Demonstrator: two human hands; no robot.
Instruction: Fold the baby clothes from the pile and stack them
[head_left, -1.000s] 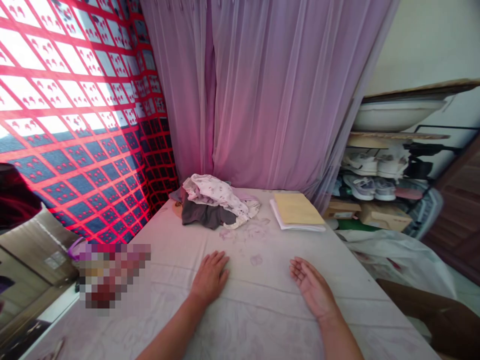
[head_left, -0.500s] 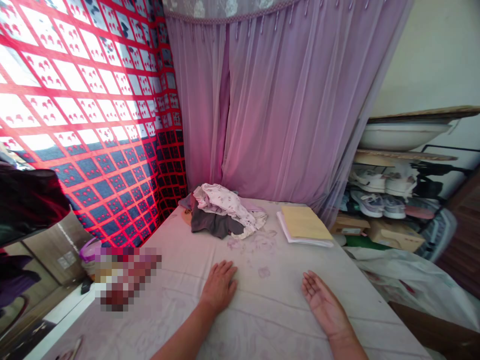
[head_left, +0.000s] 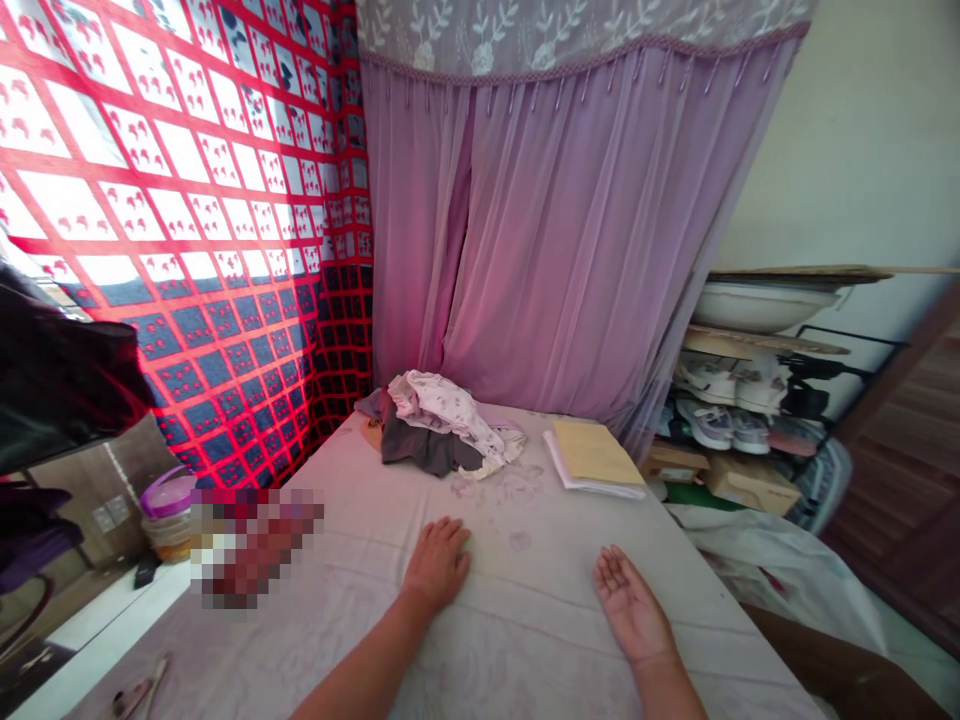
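On the bedsheet (head_left: 525,640) our left hand (head_left: 437,565) lies flat and our right hand (head_left: 631,608) palm-up, both open and empty, so sliding them could rumple it.

Left hand (head_left: 437,562): palm down, laid flat, fingers straight and close together, pointing forward and slightly right, thumb alongside. Holds nothing.
Left forearm (head_left: 360,665): bare, enters from the bottom edge, runs diagonally up-right to the wrist; wrist roughly straight.
Right hand (head_left: 630,608): palm up, back of hand down, fingers loosely curled and slightly spread, tips pointing forward-left. Also empty.
Right forearm (head_left: 667,695): bare, only a short stretch visible, roughly in line with the hand.
Hands well apart, about level, left a touch further forward.
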